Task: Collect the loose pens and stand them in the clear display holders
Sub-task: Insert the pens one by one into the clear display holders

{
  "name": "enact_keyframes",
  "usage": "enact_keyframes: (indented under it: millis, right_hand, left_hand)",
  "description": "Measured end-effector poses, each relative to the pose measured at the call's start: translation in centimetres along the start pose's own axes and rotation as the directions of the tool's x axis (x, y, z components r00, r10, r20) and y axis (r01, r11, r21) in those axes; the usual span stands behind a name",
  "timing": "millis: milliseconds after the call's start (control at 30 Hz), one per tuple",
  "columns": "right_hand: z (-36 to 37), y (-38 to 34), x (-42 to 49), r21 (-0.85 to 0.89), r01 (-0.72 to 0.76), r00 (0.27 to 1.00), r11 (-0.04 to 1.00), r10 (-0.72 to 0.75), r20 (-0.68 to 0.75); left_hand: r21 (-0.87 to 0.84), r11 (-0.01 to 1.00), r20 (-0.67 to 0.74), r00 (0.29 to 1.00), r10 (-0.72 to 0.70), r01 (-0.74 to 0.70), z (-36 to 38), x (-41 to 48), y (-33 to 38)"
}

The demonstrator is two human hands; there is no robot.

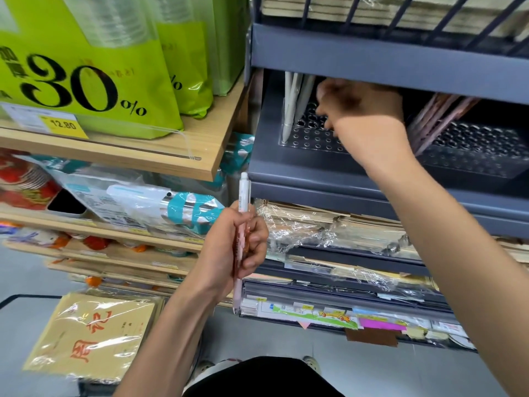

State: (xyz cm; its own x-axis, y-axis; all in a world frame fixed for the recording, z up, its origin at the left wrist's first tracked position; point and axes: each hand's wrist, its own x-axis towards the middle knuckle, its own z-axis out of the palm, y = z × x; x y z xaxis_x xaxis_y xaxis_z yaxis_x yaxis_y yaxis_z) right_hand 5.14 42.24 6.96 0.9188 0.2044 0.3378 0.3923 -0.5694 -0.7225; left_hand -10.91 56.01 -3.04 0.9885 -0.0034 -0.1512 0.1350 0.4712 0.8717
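Note:
My left hand (239, 247) grips a pale pink pen (242, 224) upright in front of the shelves, its white clicker end up. My right hand (360, 110) reaches into the grey shelf, fingers curled down over the clear perforated holder (310, 136); what its fingertips hold is hidden. Several white pens (292, 107) stand at that holder's left side. A second clear holder (475, 150) to the right carries several pink pens (438, 116) leaning left.
The grey metal shelf (372, 64) overhangs the holders closely. Below lie stacks of plastic-wrapped notebooks (329, 227). On the left, wooden shelves (160, 156) carry green packs (86, 67) and packaged goods. A wrapped yellow notebook stack (91, 336) sits low left.

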Motion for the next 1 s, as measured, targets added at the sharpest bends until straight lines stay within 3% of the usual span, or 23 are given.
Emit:
enact_keyframes:
  millis: [33,100,200,367,633,900,1000]
  right_hand:
    - [-0.2,-0.2,-1.3,0.143,-0.029,0.991,0.989,0.010,0.132]
    - [-0.3,-0.4,-3.5,0.233,-0.029,0.913,0.972,-0.069,0.402]
    - [0.0,0.1,-5.3,0.259,0.003,0.808,0.966,-0.154,0.569]
    - [-0.1,1.6,-5.9,0.369,-0.120,0.810,0.922,-0.124,0.573]
    - [-1.3,3.4,-6.0,0.467,-0.224,0.825,0.855,-0.089,0.558]
    - [-1.9,3.6,-4.7,0.598,-0.222,0.951,0.770,0.034,0.309]
    - [-1.7,3.7,-5.1,0.647,-0.253,0.936,0.719,0.013,0.352]
  left_hand:
    - [-0.006,1.000,0.013,1.000,-0.006,0.006,0.1,0.0,0.0]
    - [-0.028,0.999,0.027,0.999,-0.016,0.017,0.4,0.3,-0.2]
    - [-0.010,0.999,0.047,0.998,-0.032,0.033,1.3,0.8,-0.8]
    - [0.088,0.996,0.043,0.999,-0.010,0.006,2.8,1.2,-1.5]
    - [0.057,0.997,0.030,0.998,0.050,-0.052,3.9,1.8,-2.0]
    - [0.046,0.991,-0.035,0.992,0.124,-0.123,4.1,1.5,-2.8]
    - [0.001,0.994,-0.044,0.993,0.110,-0.110,4.4,1.7,-2.8]
